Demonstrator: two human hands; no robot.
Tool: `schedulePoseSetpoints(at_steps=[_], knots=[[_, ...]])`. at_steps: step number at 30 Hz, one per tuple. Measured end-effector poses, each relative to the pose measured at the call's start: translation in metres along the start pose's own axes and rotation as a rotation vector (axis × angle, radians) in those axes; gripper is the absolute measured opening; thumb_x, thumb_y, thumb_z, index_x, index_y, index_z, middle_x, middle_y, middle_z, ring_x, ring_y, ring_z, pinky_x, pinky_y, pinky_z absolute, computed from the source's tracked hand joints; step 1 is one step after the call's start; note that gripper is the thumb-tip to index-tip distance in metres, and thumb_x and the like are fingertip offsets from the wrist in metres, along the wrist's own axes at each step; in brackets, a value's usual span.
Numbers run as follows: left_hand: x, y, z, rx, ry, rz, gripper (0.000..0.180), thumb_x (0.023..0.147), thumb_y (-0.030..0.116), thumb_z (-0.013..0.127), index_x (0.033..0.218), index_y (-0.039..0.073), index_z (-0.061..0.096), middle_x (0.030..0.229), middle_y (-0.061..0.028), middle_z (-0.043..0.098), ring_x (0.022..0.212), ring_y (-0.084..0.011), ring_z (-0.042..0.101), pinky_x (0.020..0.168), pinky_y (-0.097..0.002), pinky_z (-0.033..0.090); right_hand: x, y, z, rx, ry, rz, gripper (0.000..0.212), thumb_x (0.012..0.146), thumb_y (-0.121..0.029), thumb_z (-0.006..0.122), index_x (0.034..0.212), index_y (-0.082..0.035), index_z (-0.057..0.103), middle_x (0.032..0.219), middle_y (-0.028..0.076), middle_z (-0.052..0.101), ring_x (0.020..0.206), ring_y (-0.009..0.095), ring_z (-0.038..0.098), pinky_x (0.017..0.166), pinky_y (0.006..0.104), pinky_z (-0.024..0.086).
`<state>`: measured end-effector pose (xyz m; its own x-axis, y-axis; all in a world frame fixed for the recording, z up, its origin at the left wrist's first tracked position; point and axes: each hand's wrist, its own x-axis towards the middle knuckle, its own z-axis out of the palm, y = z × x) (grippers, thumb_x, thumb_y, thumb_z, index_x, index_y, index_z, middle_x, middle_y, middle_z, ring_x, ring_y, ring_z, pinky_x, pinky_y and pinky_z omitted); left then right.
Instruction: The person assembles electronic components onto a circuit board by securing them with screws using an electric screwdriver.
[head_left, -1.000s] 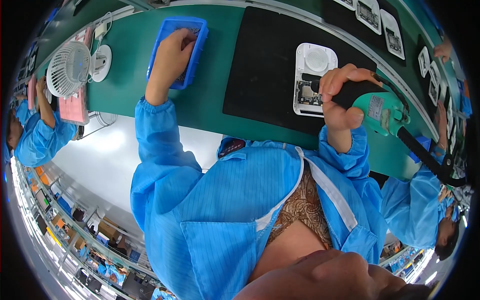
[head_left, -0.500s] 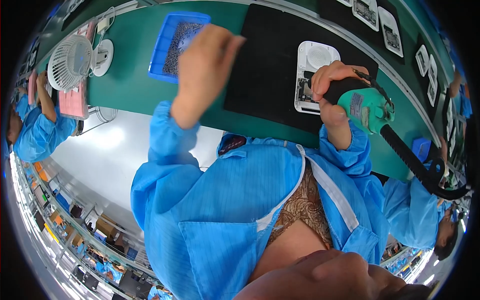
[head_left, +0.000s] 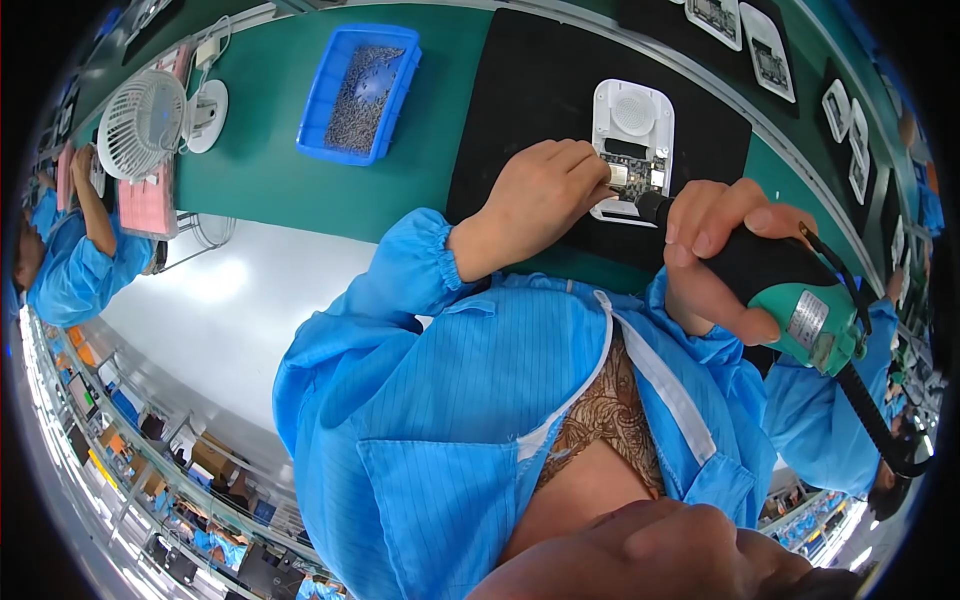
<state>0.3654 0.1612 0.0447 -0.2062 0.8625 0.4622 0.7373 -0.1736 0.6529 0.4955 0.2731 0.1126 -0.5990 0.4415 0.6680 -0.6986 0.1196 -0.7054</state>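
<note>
Green bench [head_left: 250, 188], black mat [head_left: 510, 95] on it, blue bin [head_left: 314, 95] of small metal parts [head_left: 352, 118] to the left. White case [head_left: 662, 115] lies on the mat, board [head_left: 642, 178] exposed — left hand [head_left: 533, 203] at its left edge, fingers bunched, any hold unclear. Right hand [head_left: 718, 240] wrapped round a driver [head_left: 795, 305] — front end by the case's near right corner.

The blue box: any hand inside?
No, the left hand is at the white case and the right hand holds a green tool, both outside the box.

Workbench [head_left: 240, 185], green-topped, long. Floor [head_left: 240, 325], white, glossy, bright glare at left. Racking [head_left: 185, 497], metal-framed, lower left, holding brown cartons [head_left: 213, 457]. Strip lights [head_left: 862, 556], white, lower right rim.
</note>
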Motion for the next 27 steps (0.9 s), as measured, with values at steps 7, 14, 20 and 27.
schedulePoseSetpoints(at_steps=[7,14,20,27], knots=[[-0.0020,0.0026,0.0040,-0.040,0.001,0.026,0.019,0.071,0.005,0.072,0.084,0.004,0.059,0.079,-0.0093,0.058,0.071,-0.0272,0.060,0.063,-0.0352,0.050,-0.0030,0.0012,-0.0017,0.001,-0.007,0.013,0.080,0.070,-0.062,0.072,0.115,-0.001,0.046,0.075,0.012,0.054,0.053,0.017,0.052,0.052,0.0290,0.045],[0.0001,0.0041,0.0068,-0.030,0.004,0.002,0.018,0.072,0.006,0.072,0.084,0.004,0.059,0.079,-0.0097,0.058,0.070,-0.0274,0.060,0.063,-0.0351,0.050,-0.0050,0.0029,-0.0040,-0.012,-0.004,-0.005,0.080,0.070,-0.063,0.072,0.115,-0.001,0.046,0.075,0.012,0.054,0.053,0.017,0.052,0.051,0.0287,0.043],[0.0007,0.0006,0.0044,-0.005,-0.058,0.025,0.019,0.070,0.007,0.072,0.083,0.004,0.058,0.078,-0.0094,0.058,0.069,-0.0267,0.059,0.061,-0.0349,0.049,-0.0055,0.0006,-0.0055,0.038,0.017,-0.002,0.081,0.071,-0.064,0.070,0.115,-0.002,0.045,0.076,0.011,0.053,0.053,0.017,0.052,0.051,0.0287,0.043],[-0.0001,0.0020,0.0093,-0.035,-0.004,0.058,0.019,0.070,0.006,0.072,0.081,0.004,0.058,0.074,-0.0088,0.056,0.066,-0.0261,0.059,0.059,-0.0344,0.049,-0.0073,0.0050,-0.0025,0.027,0.026,-0.004,0.081,0.070,-0.064,0.071,0.115,-0.002,0.045,0.075,0.011,0.054,0.052,0.016,0.052,0.051,0.0287,0.044]])
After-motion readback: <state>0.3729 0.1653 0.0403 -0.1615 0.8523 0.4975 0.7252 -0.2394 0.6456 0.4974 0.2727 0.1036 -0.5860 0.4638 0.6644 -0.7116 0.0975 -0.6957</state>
